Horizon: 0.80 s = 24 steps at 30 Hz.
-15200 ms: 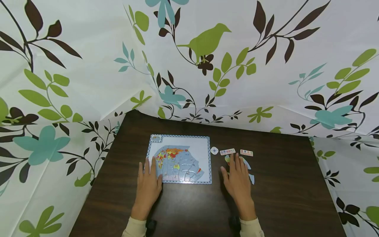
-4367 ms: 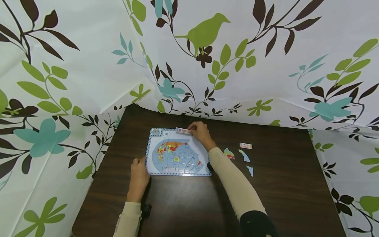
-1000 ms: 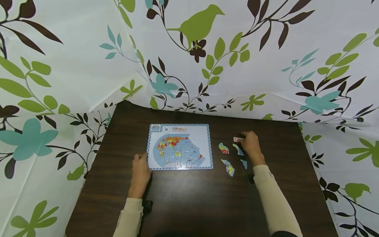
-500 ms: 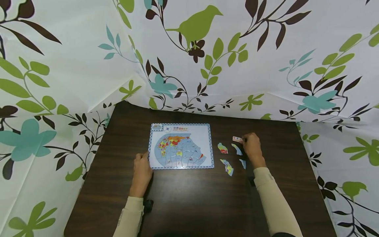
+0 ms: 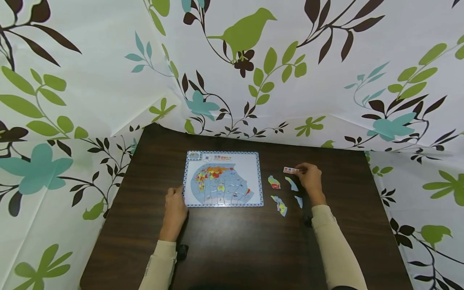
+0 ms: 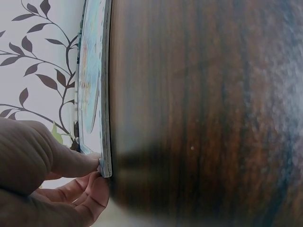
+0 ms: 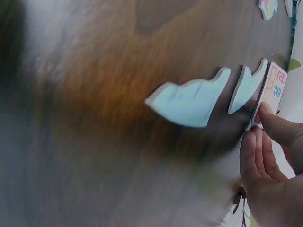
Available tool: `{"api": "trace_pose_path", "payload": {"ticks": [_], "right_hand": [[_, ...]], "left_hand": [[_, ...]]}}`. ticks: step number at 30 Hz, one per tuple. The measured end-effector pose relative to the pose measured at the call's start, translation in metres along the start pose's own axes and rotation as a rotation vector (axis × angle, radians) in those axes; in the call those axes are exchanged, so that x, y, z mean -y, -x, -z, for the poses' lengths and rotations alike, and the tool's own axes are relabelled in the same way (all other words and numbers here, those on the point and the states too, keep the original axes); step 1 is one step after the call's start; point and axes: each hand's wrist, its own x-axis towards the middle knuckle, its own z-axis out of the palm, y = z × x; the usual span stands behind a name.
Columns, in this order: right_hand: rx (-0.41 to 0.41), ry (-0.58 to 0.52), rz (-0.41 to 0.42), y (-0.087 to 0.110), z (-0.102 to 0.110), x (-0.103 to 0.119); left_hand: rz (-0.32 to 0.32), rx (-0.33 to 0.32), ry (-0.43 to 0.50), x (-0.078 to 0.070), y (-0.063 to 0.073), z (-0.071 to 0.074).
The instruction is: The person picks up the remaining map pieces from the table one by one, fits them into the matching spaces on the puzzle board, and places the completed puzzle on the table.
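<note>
On the table, the world map puzzle board point(image 5: 248, 161) holds a partly assembled blue map, with a compass piece point(image 5: 207, 158) and a title strip point(image 5: 222, 158) along its top. My left hand point(image 5: 175, 209) pinches the board's near left corner; the left wrist view shows the thumb point(image 6: 78, 163) above and fingers below. My right hand point(image 5: 310, 181) pinches a second title strip point(image 5: 290, 170) by its right end, between thumb and fingers. The right wrist view shows this strip point(image 7: 274, 87) beside two pale blue pieces.
Several loose map pieces lie right of the board: a green and red one point(image 5: 274, 182), a curved blue one point(image 5: 291, 183), a small blue one point(image 5: 299, 201) and a multicoloured one point(image 5: 280, 206). A leaf-patterned cloth point(image 5: 232, 125) borders the dark table point(image 5: 232, 245).
The compass piece and first title strip have come onto the board. My right hand has since taken hold of the second strip. Over the last second, the board has shifted slightly right.
</note>
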Motion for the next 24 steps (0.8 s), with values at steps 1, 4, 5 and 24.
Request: {"api": "trace_pose_path", "payload": {"ticks": [1, 4, 5, 24], "right_hand": [[-0.002, -0.007, -0.005, 0.000, 0.000, 0.000], [-0.008, -0.029, -0.031, -0.002, -0.002, -0.001], [-0.012, -0.035, -0.039, -0.002, -0.003, -0.001], [0.018, -0.267, -0.044, -0.022, -0.016, 0.048]], "left_hand": [[0.000, 0.001, 0.003, 0.000, 0.000, 0.000], [-0.003, 0.005, 0.008, 0.000, 0.000, -0.001], [-0.005, 0.006, 0.009, 0.000, 0.000, -0.001], [-0.034, -0.013, -0.023, 0.001, 0.001, 0.000]]}}
